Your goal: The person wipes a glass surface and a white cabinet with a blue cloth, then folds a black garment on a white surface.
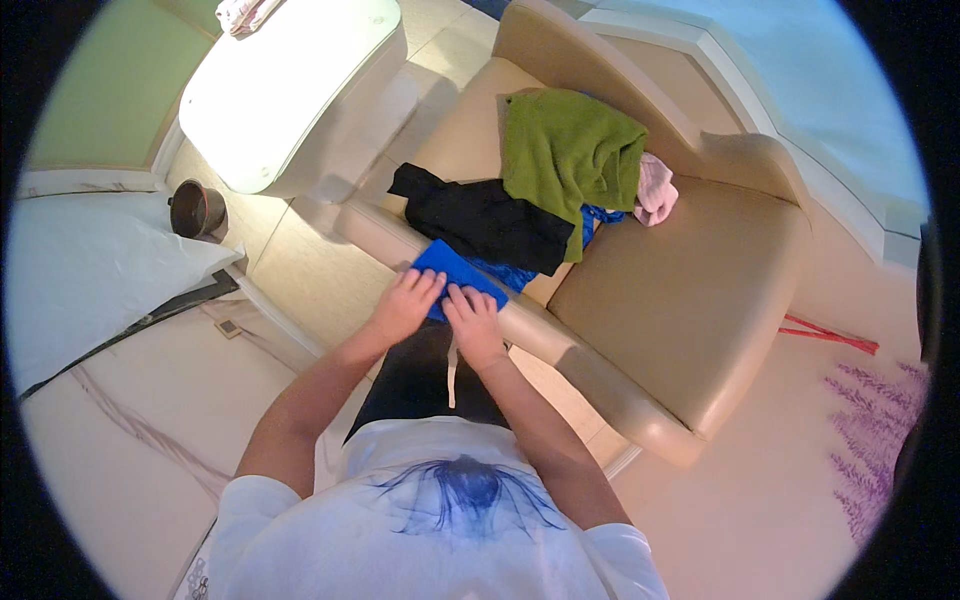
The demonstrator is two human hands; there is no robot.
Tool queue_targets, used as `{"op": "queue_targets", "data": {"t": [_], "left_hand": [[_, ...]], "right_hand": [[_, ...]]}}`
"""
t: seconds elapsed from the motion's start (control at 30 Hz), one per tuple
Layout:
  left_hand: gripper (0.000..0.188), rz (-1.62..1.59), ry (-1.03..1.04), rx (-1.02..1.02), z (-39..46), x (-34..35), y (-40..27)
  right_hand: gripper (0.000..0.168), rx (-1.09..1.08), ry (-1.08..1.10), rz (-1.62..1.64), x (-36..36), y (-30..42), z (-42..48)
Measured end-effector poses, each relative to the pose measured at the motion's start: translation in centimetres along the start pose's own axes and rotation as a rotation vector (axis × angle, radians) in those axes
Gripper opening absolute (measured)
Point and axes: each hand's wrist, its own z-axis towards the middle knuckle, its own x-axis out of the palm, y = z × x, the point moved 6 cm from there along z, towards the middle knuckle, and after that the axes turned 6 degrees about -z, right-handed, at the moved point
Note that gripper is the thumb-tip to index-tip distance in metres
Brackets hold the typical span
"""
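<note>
A folded blue cloth (487, 289) lies on the front edge of a tan leather sofa. My left hand (410, 304) rests on its left part, the fingertips pressing on the fabric. Close beside it, my right hand (474, 322) lies on the cloth's near edge with the fingers slightly bent. Whether either hand grips the cloth cannot be told. Just beyond are a black garment (487, 221), a green knitted garment (570, 150) partly under or against it, and a shiny blue fabric (510, 274) that shows below the black one. A pink cloth (656, 190) sits right of the green one.
The tan leather sofa (660, 300) spans the middle and right. A white glass-topped table (292, 82) stands at upper left with a folded cloth (244, 15) on it. A dark bin (196, 210) is on the floor. Red straps (829, 335) lie at right.
</note>
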Motion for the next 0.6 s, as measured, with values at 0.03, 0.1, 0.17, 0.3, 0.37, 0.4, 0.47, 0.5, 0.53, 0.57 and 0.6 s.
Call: {"op": "queue_targets", "data": {"t": [0.03, 0.1, 0.17, 0.3, 0.37, 0.4, 0.47, 0.5, 0.53, 0.57, 0.6], "left_hand": [[0.042, -0.033, 0.002, 0.002, 0.2, 0.3, -1.8], [0.042, -0.070, -0.014, 0.026, 0.3, 1.9, -5.2], [0.041, -0.070, 0.002, 0.076, 0.7, 3.1, -8.7], [0.042, -0.128, -0.001, 0.151, 1.8, 5.1, -14.8], [0.037, -0.220, 0.065, 0.112, 1.9, 7.0, -16.8], [0.036, -0.285, 0.097, 0.067, 1.9, 8.0, -17.5], [0.034, -0.439, 0.134, -0.006, 1.7, 9.5, -18.8], [0.035, -0.448, 0.117, 0.000, 1.8, 9.7, -19.5], [0.035, -0.457, 0.100, 0.007, 1.9, 9.9, -20.4], [0.035, -0.468, 0.084, 0.015, 2.1, 10.1, -21.2], [0.019, -0.483, -0.022, 0.115, 3.1, 8.5, -22.5]], "right_hand": [[0.028, 0.013, 0.023, -0.017, -0.5, -0.7, -1.5], [0.027, 0.039, 0.068, -0.051, -1.6, -2.1, -4.6], [0.027, 0.075, 0.075, -0.102, -2.6, -3.5, -7.6], [0.028, 0.156, 0.123, -0.292, -4.5, -5.7, -11.7], [0.030, 0.218, 0.209, -0.393, -4.9, -6.6, -13.1], [0.027, 0.203, 0.141, -0.431, -6.3, -6.8, -12.9], [0.023, 0.223, 0.313, -0.430, -5.7, -7.7, -13.6], [0.021, 0.233, 0.398, -0.427, -5.6, -8.1, -13.8], [0.019, 0.230, 0.406, -0.422, -6.1, -8.1, -13.9], [0.017, 0.229, 0.415, -0.417, -6.7, -8.0, -13.9], [0.016, 0.227, 0.424, -0.411, -7.6, -7.9, -13.9]]}}
